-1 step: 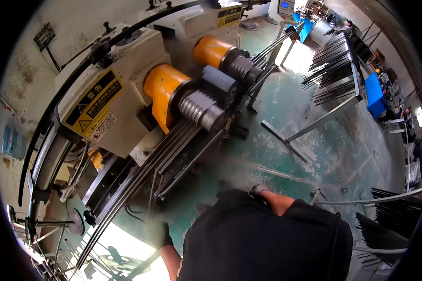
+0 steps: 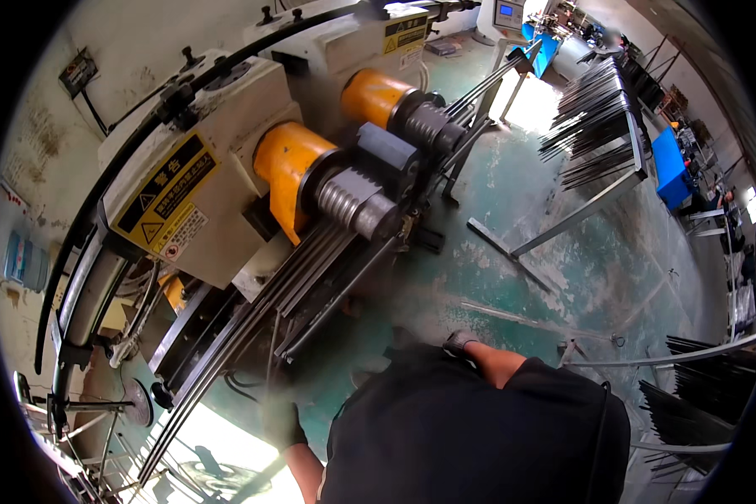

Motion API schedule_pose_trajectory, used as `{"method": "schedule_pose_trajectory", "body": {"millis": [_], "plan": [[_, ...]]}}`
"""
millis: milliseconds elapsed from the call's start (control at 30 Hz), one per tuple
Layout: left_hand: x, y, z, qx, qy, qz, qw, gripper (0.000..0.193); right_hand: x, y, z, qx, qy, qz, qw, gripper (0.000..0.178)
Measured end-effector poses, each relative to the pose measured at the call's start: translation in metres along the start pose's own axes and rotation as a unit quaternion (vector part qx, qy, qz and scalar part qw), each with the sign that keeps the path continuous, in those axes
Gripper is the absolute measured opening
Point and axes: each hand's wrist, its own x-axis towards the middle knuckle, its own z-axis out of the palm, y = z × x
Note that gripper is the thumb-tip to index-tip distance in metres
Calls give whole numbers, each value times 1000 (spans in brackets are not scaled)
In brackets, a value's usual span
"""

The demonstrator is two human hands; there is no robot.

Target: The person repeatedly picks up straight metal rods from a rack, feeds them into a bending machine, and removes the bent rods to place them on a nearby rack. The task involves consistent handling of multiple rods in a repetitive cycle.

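Observation:
My left hand (image 2: 286, 422), in a dark glove, hangs low beside the near end of several long metal bars (image 2: 218, 370). Blur covers its fingers, and I see nothing clearly held. On the other side of my dark-clothed torso, my right hand (image 2: 459, 339), also gloved, is partly hidden and its grip does not show. The bars run past a large pale machine (image 2: 218, 168). Two ribbed metal rollers, a near one (image 2: 357, 203) and a far one (image 2: 433, 123), project from its orange housings (image 2: 292, 164).
A rack (image 2: 592, 210) with many thin dark rods stands to the right. More dark rods (image 2: 689, 412) lie on a curved metal frame at the lower right. A control box (image 2: 508, 15) is at the far end. The green floor (image 2: 512, 277) is worn.
The view has shifted very slightly. Neither hand has visibly changed its place among the things.

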Motion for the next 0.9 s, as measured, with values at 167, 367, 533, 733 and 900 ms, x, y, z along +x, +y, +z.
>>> {"method": "schedule_pose_trajectory", "body": {"millis": [167,367,533,733,900], "plan": [[-10,104,-1,-101,102,12,990,44,5,-45,-41,85,89,-69,990,50],[-2,210,-17,-514,-94,126,843,49,-14,-84,-98,138,133,-126,973,48],[-23,330,8,-459,-99,274,839,52,-13,-90,-125,233,196,-172,937,46],[-36,456,17,-352,-104,387,846,56,-87,-119,-210,432,223,-207,849,40],[-47,578,89,-226,182,383,877,60,-70,-139,-246,574,279,-308,705,37]]}}
